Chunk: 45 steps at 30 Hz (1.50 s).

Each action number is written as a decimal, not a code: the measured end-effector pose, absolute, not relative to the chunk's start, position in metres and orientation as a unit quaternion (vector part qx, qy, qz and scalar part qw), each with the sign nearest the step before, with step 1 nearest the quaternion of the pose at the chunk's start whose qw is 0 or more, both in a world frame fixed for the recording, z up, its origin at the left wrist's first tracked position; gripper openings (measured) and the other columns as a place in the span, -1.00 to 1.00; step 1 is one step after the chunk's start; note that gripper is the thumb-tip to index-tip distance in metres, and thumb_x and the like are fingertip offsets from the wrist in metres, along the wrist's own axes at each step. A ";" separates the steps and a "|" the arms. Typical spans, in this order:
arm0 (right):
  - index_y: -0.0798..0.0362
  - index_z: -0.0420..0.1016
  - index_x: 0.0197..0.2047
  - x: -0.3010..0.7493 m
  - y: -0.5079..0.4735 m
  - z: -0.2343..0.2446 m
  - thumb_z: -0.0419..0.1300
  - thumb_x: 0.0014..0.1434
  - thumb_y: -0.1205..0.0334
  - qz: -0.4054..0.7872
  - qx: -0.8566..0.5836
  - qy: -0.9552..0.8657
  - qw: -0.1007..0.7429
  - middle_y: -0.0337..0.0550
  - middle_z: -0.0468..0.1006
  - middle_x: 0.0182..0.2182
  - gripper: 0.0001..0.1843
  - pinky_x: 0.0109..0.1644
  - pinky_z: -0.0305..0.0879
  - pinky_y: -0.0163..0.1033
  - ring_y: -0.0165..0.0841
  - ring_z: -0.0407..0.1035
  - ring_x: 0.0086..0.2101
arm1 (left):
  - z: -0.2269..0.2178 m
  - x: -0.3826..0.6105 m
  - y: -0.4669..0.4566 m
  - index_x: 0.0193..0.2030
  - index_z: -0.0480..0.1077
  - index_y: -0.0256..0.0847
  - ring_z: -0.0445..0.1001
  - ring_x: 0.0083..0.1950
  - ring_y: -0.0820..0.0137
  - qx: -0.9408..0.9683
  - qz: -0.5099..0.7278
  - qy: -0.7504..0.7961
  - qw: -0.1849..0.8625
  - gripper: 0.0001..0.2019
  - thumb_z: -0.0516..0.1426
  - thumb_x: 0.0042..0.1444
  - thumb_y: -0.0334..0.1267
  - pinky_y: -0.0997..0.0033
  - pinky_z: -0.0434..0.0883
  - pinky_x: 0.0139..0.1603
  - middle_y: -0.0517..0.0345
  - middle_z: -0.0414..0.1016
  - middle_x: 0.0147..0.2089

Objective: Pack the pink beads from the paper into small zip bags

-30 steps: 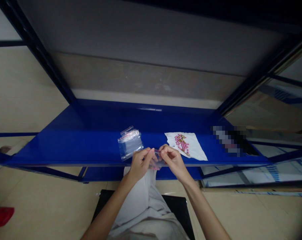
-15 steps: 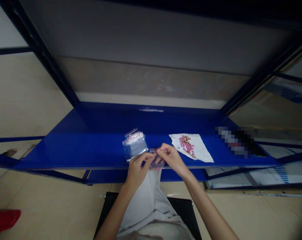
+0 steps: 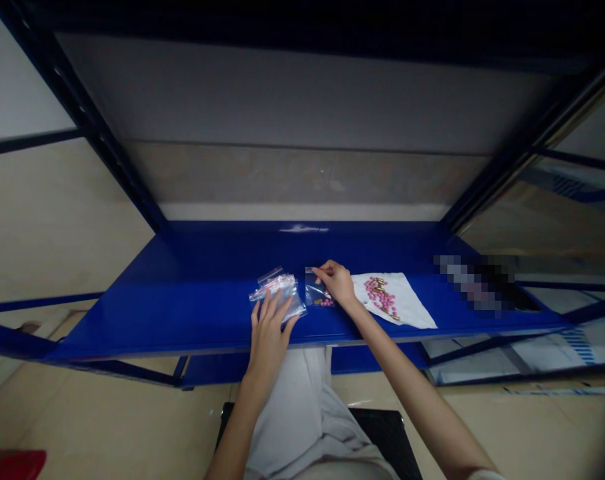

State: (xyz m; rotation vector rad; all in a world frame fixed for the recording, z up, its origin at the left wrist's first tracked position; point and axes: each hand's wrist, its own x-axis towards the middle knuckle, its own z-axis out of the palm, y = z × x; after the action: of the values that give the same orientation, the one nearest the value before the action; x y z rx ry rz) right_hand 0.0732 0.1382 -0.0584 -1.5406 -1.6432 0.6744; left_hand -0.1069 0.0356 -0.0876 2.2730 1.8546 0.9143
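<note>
Just left of the white paper (image 3: 399, 303) heaped with pink pills (image 3: 381, 297) on the blue steel shelf (image 3: 182, 320), my right grip (image 3: 336, 281) pinches the top edge of a zip bag (image 3: 316, 292) holding a few pills, while my open left grip (image 3: 268, 340) spreads against a stack of seemingly unfilled bags (image 3: 277, 290).

A blue metal shelf (image 3: 197, 320) stands on a beige tiled floor (image 3: 82, 413), with a red object (image 3: 12, 465) at lower left.

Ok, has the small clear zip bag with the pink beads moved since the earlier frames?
Yes: the small clear zip bag has moved back, away from the front edge of the blue shelf, and now sits under the right hand.
</note>
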 end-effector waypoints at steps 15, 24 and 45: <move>0.04 0.41 0.04 0.079 0.097 -0.037 0.15 0.10 0.21 0.108 -0.607 -0.706 0.348 0.00 0.49 -0.07 -0.60 -0.18 0.35 -0.12 -0.18 0.41 -0.13 | -0.073 -0.141 0.049 0.07 0.38 -0.33 0.33 -0.07 0.01 0.561 0.279 0.778 -0.057 -0.50 0.09 0.10 -0.01 0.03 0.29 -0.14 -0.23 0.37 -0.07; 0.05 0.52 -0.19 0.107 0.055 -0.028 0.18 0.11 0.11 0.249 -0.556 -0.668 0.428 -0.03 0.55 -0.21 -0.75 -0.42 0.37 -0.24 -0.29 0.45 -0.33 | -0.047 -0.140 0.041 -0.43 0.46 -0.22 0.48 -0.32 0.31 0.539 0.476 0.670 0.185 -0.81 0.23 -0.05 -0.13 0.32 0.38 -0.21 0.10 0.52 -0.37; -0.06 0.47 -0.03 0.138 0.025 0.013 0.29 0.04 0.17 0.469 -0.393 -0.679 0.404 -0.14 0.59 -0.21 -0.62 -0.31 0.42 -0.28 -0.39 0.47 -0.33 | -0.002 -0.039 0.014 -0.57 0.48 -0.28 0.52 -0.50 0.41 0.481 0.428 0.505 0.574 -0.79 0.34 -0.25 -0.18 0.46 0.44 -0.42 0.10 0.59 -0.52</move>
State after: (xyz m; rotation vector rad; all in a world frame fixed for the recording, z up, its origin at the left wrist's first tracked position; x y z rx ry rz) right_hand 0.1378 0.0248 0.0128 -0.9930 -1.7153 1.1847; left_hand -0.0386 0.0145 -0.0022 1.1266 1.1838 1.0038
